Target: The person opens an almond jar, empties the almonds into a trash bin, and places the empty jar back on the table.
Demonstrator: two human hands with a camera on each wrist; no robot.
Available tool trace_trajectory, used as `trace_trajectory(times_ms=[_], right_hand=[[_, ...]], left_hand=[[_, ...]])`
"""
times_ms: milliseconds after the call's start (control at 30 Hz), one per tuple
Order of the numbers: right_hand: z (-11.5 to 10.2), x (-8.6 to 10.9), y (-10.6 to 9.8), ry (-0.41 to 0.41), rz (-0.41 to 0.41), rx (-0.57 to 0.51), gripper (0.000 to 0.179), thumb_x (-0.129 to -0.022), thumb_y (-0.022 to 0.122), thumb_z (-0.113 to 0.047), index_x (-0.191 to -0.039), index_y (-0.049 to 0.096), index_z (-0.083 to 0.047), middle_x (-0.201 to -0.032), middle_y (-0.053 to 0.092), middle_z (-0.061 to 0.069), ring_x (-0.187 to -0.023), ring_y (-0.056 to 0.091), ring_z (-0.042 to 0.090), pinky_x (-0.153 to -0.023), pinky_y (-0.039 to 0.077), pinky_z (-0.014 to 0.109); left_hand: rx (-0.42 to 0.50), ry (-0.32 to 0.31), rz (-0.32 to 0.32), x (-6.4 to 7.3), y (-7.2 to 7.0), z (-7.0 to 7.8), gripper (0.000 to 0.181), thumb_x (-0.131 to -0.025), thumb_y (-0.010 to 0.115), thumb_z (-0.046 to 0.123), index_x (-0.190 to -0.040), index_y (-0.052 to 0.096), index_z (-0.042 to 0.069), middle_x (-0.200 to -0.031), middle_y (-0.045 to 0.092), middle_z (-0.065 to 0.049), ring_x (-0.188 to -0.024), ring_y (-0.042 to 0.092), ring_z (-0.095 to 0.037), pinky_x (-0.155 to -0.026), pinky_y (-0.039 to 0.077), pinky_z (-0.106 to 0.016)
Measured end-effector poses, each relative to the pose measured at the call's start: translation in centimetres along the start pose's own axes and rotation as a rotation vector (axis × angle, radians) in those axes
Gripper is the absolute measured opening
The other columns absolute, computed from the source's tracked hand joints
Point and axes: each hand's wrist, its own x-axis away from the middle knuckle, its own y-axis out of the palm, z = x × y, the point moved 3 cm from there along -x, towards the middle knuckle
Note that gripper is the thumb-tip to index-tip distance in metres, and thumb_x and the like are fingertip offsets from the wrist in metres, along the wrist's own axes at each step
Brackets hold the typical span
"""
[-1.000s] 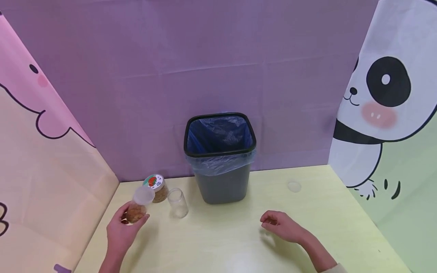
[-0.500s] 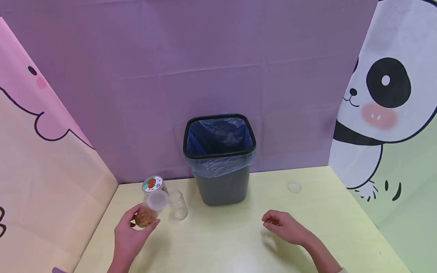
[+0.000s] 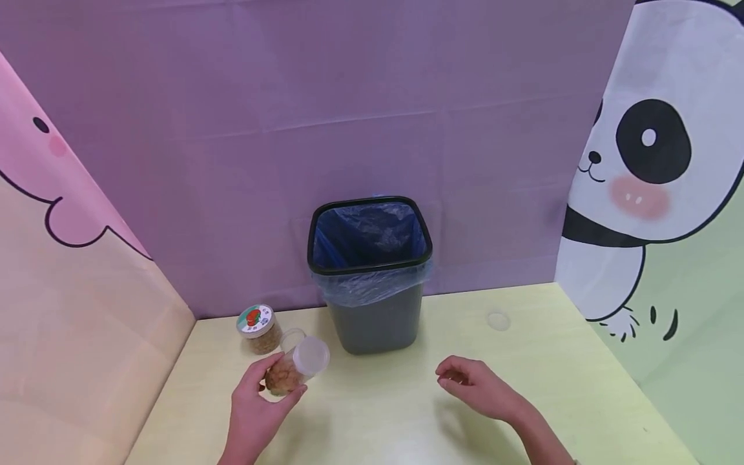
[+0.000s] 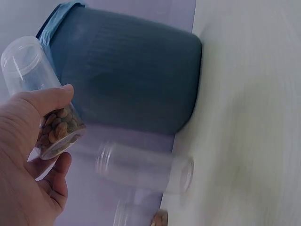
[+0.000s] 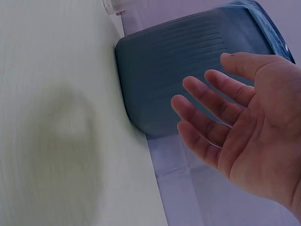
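My left hand (image 3: 258, 400) grips a clear jar (image 3: 295, 369) with a frosted lid, fingers and thumb curled round its sides. Brown, nut-like pieces fill its lower part, and the jar tilts to the right above the table. In the left wrist view the pieces (image 4: 59, 126) show at its base. Partly hidden behind it stands an empty clear jar (image 4: 136, 167). A jar with a printed lid (image 3: 263, 336) and brown contents stands at the back left. My right hand (image 3: 476, 387) hovers over the table with loosely bent fingers, holding nothing.
A grey bin (image 3: 374, 323) with a black rim and blue liner stands at the back middle of the table (image 3: 378, 420). A round clear lid (image 3: 498, 320) lies at the back right. Printed cloth walls (image 3: 372, 129) enclose the sides and back.
My left hand has carried the held jar to the right, past the printed-lid jar and in front of the empty one. The right hand stays nearly where it was.
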Motion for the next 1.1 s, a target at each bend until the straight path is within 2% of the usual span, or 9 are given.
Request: trace_trajectory(times_ms=[200, 367, 567, 767, 900, 1100], right_hand=[[-0.1, 0.5, 0.6, 0.002, 0.002, 0.019, 0.009, -0.088, 0.054, -0.023, -0.097, 0.057, -0.023, -0.089, 0.06, -0.007, -0.08, 0.057, 0.012, -0.07, 0.045, 0.026], [-0.5, 0.8, 0.6, -0.001, 0.007, 0.029, 0.009, -0.089, 0.053, -0.024, -0.097, 0.057, -0.024, -0.089, 0.06, -0.007, -0.08, 0.056, 0.012, -0.069, 0.045, 0.027], [-0.7, 0.9, 0.7, 0.006, 0.006, 0.037, 0.01, -0.089, 0.053, -0.026, -0.098, 0.057, -0.025, -0.088, 0.059, -0.008, -0.079, 0.056, 0.012, -0.068, 0.045, 0.027], [-1.1, -0.1, 0.8, -0.004, 0.002, 0.037, 0.011, -0.089, 0.052, -0.03, -0.098, 0.057, -0.027, -0.091, 0.059, -0.009, -0.082, 0.055, 0.011, -0.07, 0.045, 0.028], [-1.6, -0.6, 0.4, -0.019, 0.019, 0.035, 0.01, -0.089, 0.053, -0.028, -0.098, 0.057, -0.026, -0.09, 0.059, -0.009, -0.081, 0.055, 0.011, -0.07, 0.045, 0.028], [-1.8, -0.4, 0.6, -0.02, 0.006, 0.034, 0.011, -0.089, 0.053, -0.028, -0.099, 0.057, -0.028, -0.091, 0.059, -0.011, -0.083, 0.056, 0.009, -0.072, 0.045, 0.027]], left_hand=[[0.015, -0.014, -0.053, 1.0, 1.4, 0.5, 0.066, -0.054, 0.084, 0.03, -0.112, 0.055, 0.026, -0.105, 0.052, 0.013, -0.088, 0.045, -0.006, -0.066, 0.038, -0.034], [0.033, 0.006, -0.085, 1.6, 2.4, 1.0, 0.065, -0.054, 0.084, 0.032, -0.112, 0.055, 0.026, -0.105, 0.051, 0.013, -0.092, 0.047, -0.007, -0.067, 0.04, -0.036], [0.039, 0.021, -0.156, 2.2, 3.8, 1.2, 0.064, -0.055, 0.081, 0.041, -0.112, 0.054, 0.028, -0.106, 0.051, 0.013, -0.094, 0.048, -0.007, -0.069, 0.044, -0.034], [0.04, 0.02, -0.166, 1.8, 4.2, 1.5, 0.064, -0.054, 0.082, 0.039, -0.111, 0.055, 0.026, -0.105, 0.051, 0.013, -0.092, 0.049, -0.008, -0.068, 0.044, -0.034], [0.049, -0.002, -0.208, 1.4, 4.7, 1.9, 0.063, -0.056, 0.079, 0.044, -0.113, 0.054, 0.028, -0.108, 0.05, 0.013, -0.095, 0.048, -0.008, -0.07, 0.044, -0.033], [0.057, -0.011, -0.217, 2.3, 5.3, 1.8, 0.064, -0.055, 0.079, 0.043, -0.112, 0.055, 0.026, -0.108, 0.05, 0.014, -0.093, 0.049, -0.007, -0.068, 0.043, -0.032]])
